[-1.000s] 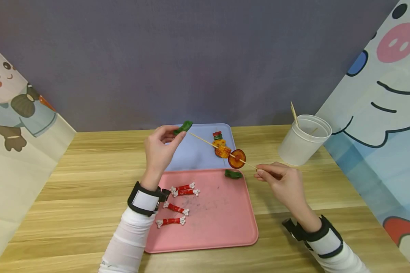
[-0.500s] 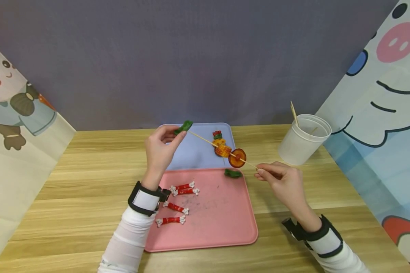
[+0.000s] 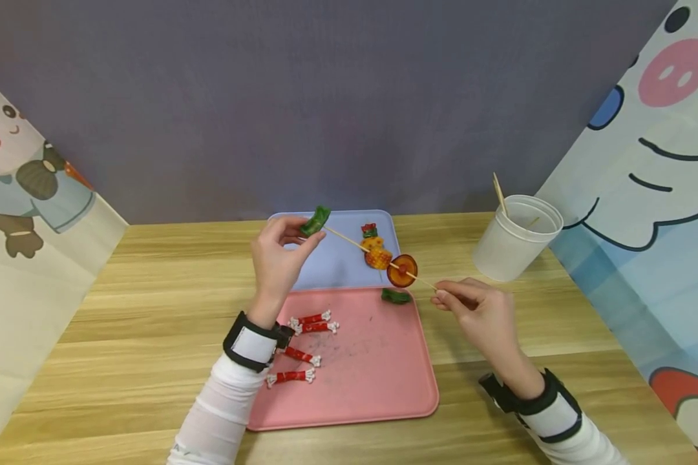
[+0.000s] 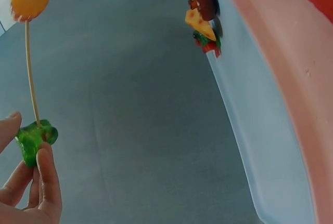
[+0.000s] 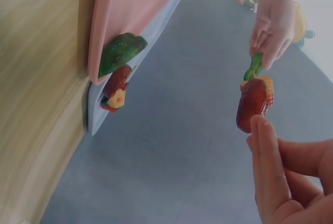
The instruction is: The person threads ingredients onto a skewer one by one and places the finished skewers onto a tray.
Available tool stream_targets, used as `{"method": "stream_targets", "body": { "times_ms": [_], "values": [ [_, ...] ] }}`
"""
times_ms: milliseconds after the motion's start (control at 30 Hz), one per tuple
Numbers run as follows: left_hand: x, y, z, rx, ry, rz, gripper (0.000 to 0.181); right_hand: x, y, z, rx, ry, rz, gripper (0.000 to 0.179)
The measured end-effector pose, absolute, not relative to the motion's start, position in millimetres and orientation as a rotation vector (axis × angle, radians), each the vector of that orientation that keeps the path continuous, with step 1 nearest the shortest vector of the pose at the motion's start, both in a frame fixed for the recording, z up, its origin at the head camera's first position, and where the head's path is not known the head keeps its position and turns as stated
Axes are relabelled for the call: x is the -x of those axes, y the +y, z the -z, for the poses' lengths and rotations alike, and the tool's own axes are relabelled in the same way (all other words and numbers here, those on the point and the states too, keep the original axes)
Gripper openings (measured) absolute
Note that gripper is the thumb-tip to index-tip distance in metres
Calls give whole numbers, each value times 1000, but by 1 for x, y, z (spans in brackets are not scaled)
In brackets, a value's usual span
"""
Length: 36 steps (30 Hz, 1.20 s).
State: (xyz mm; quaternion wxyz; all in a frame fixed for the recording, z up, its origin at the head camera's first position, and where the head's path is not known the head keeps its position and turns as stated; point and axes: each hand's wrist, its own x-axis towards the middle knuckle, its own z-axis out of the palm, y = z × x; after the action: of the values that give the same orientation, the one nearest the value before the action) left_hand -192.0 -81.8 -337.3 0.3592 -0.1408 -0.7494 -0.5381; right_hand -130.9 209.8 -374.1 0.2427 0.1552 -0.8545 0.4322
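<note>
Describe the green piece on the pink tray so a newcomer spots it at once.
Find the pink rectangular tray on the wood-grain table. At its far right corner lies a dark-green curved piece. It alone on that tray is green; its neighbours are red, bone-shaped pieces with white ends.

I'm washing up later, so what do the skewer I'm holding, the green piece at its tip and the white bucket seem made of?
Skewer: probably bamboo or wood, fairly dull, from its thin, pale tan look.
Green piece: likely plastic or rubber, glossy, since bright highlights show on it; I can't tell which.
White bucket: probably plastic, smooth, judging by its even wall.
</note>
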Motion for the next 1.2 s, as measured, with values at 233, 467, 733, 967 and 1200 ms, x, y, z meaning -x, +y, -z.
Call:
{"method": "stream_targets", "body": {
  "times_ms": [233, 467, 733, 967, 1200],
  "values": [
    [190, -77, 338, 347, -1902, 1367, 27, 122, 198, 361, -471, -2284, -1121, 11],
    [199, -78, 352, 338, -1878, 1343, 27, 115, 192, 355, -506, -2274, -1083, 12],
    [209, -84, 369, 321, -1915, 1308, 31, 127, 202, 378, -506, -2282, -1104, 12],
    [200, -78, 357, 330, -1920, 1293, 26, 131, 204, 384, -498, -2291, -1146, 12],
    [192, -73, 347, 367, -1929, 1247, 25, 130, 205, 384, -488, -2308, -1135, 12]
  ]
}}
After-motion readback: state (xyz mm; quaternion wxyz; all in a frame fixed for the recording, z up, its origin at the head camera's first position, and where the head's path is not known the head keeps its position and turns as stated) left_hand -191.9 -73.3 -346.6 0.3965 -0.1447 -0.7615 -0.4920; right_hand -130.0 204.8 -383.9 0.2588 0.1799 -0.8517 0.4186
